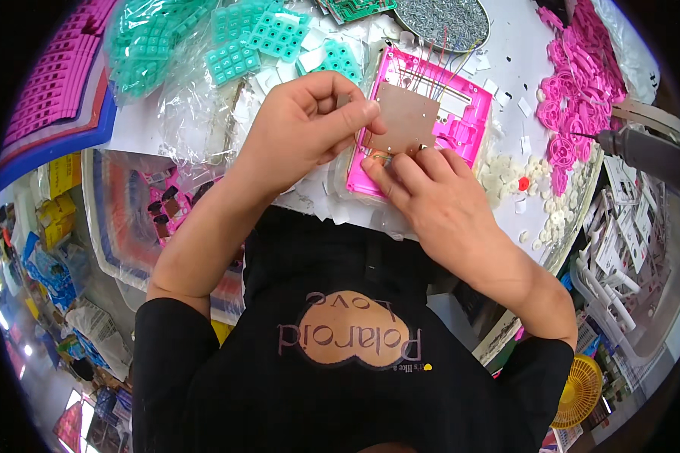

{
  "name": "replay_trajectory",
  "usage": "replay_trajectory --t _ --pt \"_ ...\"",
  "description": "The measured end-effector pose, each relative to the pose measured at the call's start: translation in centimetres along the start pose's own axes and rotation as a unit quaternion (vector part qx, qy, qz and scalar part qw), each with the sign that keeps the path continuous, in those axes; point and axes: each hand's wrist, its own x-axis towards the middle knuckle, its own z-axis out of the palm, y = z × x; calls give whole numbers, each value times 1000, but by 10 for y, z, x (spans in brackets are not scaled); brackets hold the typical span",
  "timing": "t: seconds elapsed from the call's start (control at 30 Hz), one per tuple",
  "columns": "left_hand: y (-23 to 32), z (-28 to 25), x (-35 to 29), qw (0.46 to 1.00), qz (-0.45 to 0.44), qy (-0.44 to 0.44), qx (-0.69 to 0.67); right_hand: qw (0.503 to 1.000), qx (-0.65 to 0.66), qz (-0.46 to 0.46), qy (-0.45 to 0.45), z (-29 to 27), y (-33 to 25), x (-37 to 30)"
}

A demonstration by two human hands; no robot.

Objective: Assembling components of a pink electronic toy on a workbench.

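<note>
A bright pink plastic housing (477,121) lies open on the table before me, with a flat brown circuit board (408,119) over its middle. Thin coloured wires (433,59) rise from the board's far side. My left hand (310,124) is at the board's left edge, thumb and forefinger pinched together; whatever sits between them is too small to make out. At the board's near edge, my right hand (447,195) presses with bent fingers, its thumb by the housing's near left corner. The right fingertips partly cover that edge.
Teal rubber keypads (279,34) in plastic bags lie far left. A round tray of screws (446,23) stands at the back. Pink plastic parts (578,90), a dark power screwdriver (646,157) and small white buttons (555,225) are on the right. A clear bin (582,291) holds white parts.
</note>
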Motion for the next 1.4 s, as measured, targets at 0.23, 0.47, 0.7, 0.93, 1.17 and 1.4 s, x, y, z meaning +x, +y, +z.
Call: replay_trajectory --t 0.23,0.47,0.7,0.93,1.17,1.4 --pt "-9 19 -2 996 21 38 -84 993 105 45 40 2 0 -17" --pt "-1 42 -7 969 87 -68 221 903 241 128 332 -6 7 -18" --pt "-16 31 -19 863 281 -15 420 854 339 246 309 3 10 -38" --pt "-25 9 -41 668 319 -62 669 903 251 226 266 15 -2 -61" --pt "-34 4 -40 684 315 -38 657 952 172 170 189 10 -4 -67" --pt "-33 5 -37 701 320 -33 636 957 195 168 137 3 11 -55"
